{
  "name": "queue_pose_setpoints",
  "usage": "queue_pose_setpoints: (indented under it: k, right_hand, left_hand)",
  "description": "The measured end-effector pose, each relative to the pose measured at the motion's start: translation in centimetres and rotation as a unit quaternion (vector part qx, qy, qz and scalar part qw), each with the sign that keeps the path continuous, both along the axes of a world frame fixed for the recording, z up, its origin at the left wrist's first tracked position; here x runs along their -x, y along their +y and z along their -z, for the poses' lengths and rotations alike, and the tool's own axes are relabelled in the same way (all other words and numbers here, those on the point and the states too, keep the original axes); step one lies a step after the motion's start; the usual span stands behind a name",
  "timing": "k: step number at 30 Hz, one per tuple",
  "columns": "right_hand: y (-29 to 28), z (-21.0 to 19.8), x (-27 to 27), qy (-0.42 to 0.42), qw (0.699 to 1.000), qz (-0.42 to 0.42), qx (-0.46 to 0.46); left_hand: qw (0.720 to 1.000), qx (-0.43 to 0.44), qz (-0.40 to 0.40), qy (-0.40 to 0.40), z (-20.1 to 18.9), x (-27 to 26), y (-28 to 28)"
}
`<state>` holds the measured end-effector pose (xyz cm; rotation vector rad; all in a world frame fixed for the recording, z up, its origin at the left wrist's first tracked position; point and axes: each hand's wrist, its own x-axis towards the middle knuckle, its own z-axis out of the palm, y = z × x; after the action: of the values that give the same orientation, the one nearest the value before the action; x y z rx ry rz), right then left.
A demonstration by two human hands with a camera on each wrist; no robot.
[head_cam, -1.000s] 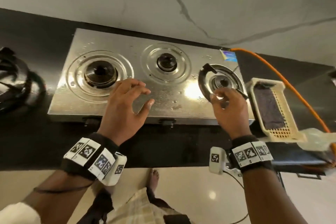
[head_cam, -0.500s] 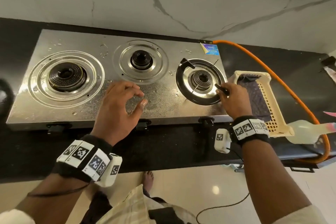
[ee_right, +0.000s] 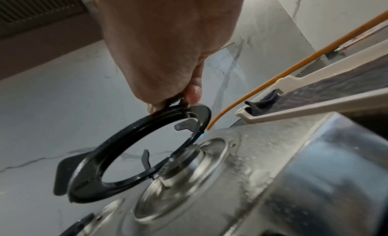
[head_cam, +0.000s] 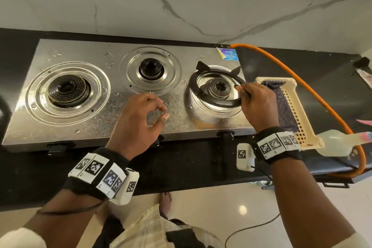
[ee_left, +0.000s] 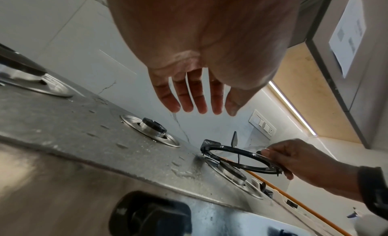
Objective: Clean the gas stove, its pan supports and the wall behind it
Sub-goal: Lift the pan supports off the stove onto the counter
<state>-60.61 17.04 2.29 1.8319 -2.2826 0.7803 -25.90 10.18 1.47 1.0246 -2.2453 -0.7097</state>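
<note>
A wet steel three-burner gas stove [head_cam: 112, 106] stands on a black counter against a white marble wall [head_cam: 181, 0]. My right hand [head_cam: 254, 102] pinches the right rim of a black ring pan support [head_cam: 216, 88] [ee_left: 241, 158] [ee_right: 134, 156], held tilted just above the right burner [head_cam: 219, 87]. My left hand [head_cam: 141, 123] [ee_left: 195, 97] hovers over the stove's front middle, fingers loosely spread, holding nothing. The left burner [head_cam: 67, 91] and middle burner [head_cam: 151, 68] are bare.
A cream plastic basket [head_cam: 302, 123] with a dark cloth [head_cam: 285, 110] sits right of the stove. An orange gas hose [head_cam: 314, 86] curves behind it. A whitish bottle [head_cam: 338, 143] lies at the counter's front right. Stove knobs [head_cam: 227, 135] line the front edge.
My right hand has brought the pan support level over the right burner and shifted its grip to the ring's right side. The left hand has stayed over the stove's front.
</note>
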Motion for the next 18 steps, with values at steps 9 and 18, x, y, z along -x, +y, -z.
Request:
queue_pose_setpoints:
  k: [9, 18]
  right_hand:
    - [0.8, -1.3, -3.5, 0.004, 0.998, -0.012, 0.057]
    - [0.3, -0.7, -10.2, 0.000, 0.986, -0.128, 0.102]
  left_hand:
    - [0.987, -0.158, 0.006, 0.023, -1.7, 2.2, -0.4]
    - [0.844, -0.489, -0.122, 0.184, -3.7, -0.1, -2.0]
